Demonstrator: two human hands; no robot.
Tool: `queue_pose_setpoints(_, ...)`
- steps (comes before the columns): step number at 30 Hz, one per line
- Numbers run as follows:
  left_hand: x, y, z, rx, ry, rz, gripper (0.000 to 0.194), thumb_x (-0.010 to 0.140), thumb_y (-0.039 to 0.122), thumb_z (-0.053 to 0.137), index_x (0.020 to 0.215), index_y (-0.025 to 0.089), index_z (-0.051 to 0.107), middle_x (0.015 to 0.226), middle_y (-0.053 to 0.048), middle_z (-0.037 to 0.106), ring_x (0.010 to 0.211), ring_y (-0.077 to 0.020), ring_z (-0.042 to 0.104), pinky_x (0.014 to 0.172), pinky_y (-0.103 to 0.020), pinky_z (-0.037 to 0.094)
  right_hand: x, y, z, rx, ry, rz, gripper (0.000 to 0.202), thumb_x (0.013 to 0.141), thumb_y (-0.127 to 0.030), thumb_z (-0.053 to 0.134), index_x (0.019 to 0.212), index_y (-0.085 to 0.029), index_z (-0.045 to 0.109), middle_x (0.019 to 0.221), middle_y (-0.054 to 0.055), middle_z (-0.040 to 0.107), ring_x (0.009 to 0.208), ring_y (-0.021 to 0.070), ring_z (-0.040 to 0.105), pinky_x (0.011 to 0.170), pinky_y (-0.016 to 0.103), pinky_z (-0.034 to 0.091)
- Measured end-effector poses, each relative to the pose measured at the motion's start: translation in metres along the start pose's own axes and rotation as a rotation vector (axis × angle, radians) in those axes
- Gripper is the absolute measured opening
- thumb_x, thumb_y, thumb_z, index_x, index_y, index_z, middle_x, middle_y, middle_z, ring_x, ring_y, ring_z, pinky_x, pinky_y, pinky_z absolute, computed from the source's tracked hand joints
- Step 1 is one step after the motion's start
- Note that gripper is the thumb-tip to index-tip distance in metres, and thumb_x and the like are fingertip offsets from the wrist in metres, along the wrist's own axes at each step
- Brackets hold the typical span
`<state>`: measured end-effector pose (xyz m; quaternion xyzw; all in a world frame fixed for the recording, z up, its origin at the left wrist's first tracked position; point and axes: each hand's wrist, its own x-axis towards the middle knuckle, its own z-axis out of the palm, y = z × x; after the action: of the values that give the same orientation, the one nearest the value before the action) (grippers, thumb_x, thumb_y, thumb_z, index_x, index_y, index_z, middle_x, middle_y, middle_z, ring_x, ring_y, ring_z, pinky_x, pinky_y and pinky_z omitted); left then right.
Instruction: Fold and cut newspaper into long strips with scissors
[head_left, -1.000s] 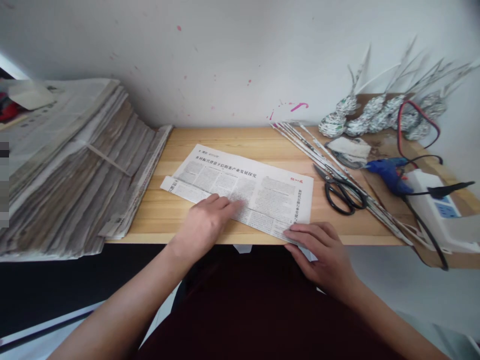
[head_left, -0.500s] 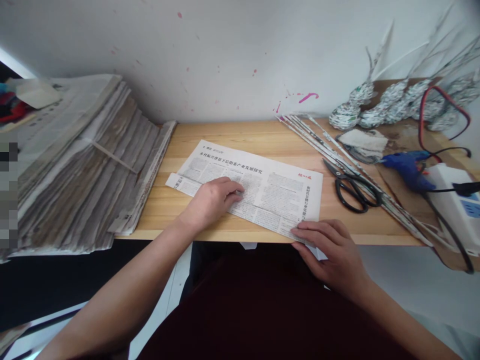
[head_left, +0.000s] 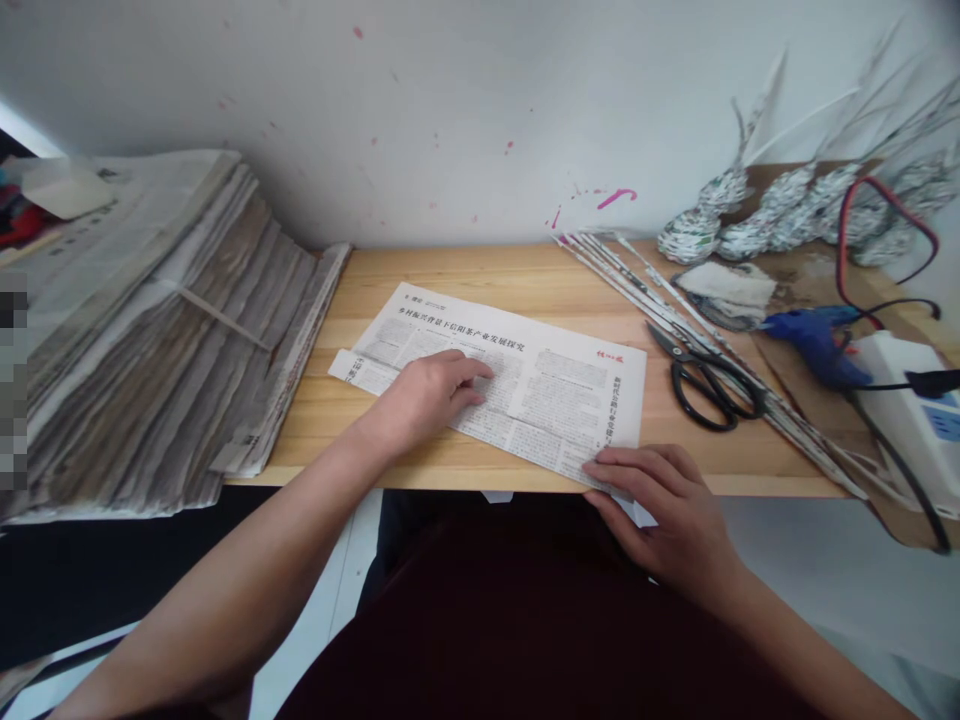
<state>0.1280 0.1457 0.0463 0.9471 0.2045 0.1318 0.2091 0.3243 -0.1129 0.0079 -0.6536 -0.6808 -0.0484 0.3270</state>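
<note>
A folded sheet of newspaper (head_left: 566,375) lies at a slant on the wooden table, its lower right corner reaching the front edge. My left hand (head_left: 431,395) rests on the paper's left part with the index finger stretched over the print and the thumb apart from it. At the lower right corner, my right hand (head_left: 660,500) pinches the paper, fingers on top and thumb below. Just right of the paper are black-handled scissors (head_left: 709,385), lying partly on several thin rolled paper sticks (head_left: 637,285).
A tall stack of newspapers (head_left: 225,330) fills the table's left side. On the right are a blue glue gun (head_left: 814,345), a white power strip (head_left: 904,390) and woven paper pieces (head_left: 765,220). The wall (head_left: 450,110) stands behind the wooden table (head_left: 450,265).
My left index finger has stretched out slightly to the right over the print. My right hand keeps its hold on the corner, and the newspaper lies nearly the same.
</note>
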Motion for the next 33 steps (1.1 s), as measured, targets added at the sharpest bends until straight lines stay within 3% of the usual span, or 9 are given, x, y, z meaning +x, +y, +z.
queue_pose_setpoints(19, 0.002, -0.002, 0.0, -0.009, -0.042, 0.023, 0.019, 0.093, 0.021, 0.062, 0.106, 0.024, 0.074, 0.102, -0.003, 0.071, 0.087, -0.0177, 0.069, 0.085, -0.035, 0.057, -0.001, 0.002, -0.001, 0.018, -0.017, -0.002, 0.027, 0.085, -0.015, 0.076, 0.111, -0.022, 0.069, 0.106, 0.006, 0.074, 0.094, 0.0213, 0.064, 0.084, 0.039, 0.05)
queue_pose_setpoints(27, 0.013, -0.009, -0.01, 0.086, -0.108, 0.249, 0.01, 0.093, 0.021, 0.064, 0.098, 0.021, 0.072, 0.125, -0.006, 0.07, 0.11, -0.0247, 0.058, 0.096, -0.041, 0.051, 0.0, 0.001, -0.001, 0.019, -0.013, -0.007, 0.027, 0.085, -0.015, 0.075, 0.111, -0.021, 0.069, 0.106, 0.007, 0.074, 0.095, 0.0212, 0.064, 0.084, 0.039, 0.05)
queue_pose_setpoints(33, 0.021, -0.013, -0.015, 0.042, -0.189, 0.259, 0.01, 0.091, 0.023, 0.066, 0.1, 0.022, 0.07, 0.13, -0.004, 0.07, 0.106, -0.0243, 0.052, 0.092, -0.037, 0.047, 0.001, 0.0, -0.001, 0.029, -0.011, -0.011, 0.028, 0.085, -0.014, 0.075, 0.111, -0.021, 0.069, 0.106, 0.007, 0.074, 0.094, 0.0211, 0.063, 0.083, 0.038, 0.05)
